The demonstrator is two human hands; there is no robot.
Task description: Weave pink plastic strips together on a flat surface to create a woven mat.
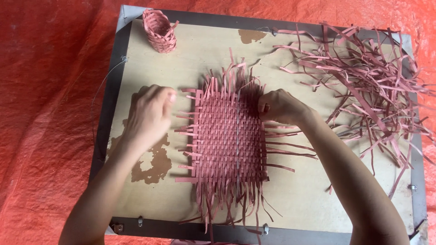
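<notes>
A square mat woven from dusty-pink strips [229,136] lies flat in the middle of a wooden board [295,190], with loose strip ends sticking out on all four sides. My right hand [279,106] rests on the mat's upper right corner, fingers curled and pinching strips there. My left hand [150,113] hovers just left of the mat's upper left edge, fingers loosely bent near the protruding strip ends; it looks blurred and I see nothing held in it.
A small woven pink basket [160,31] stands at the board's far left corner. A big loose heap of pink strips [368,77] covers the right side. The board has a dark metal frame [106,113] and lies on an orange tarpaulin [45,113].
</notes>
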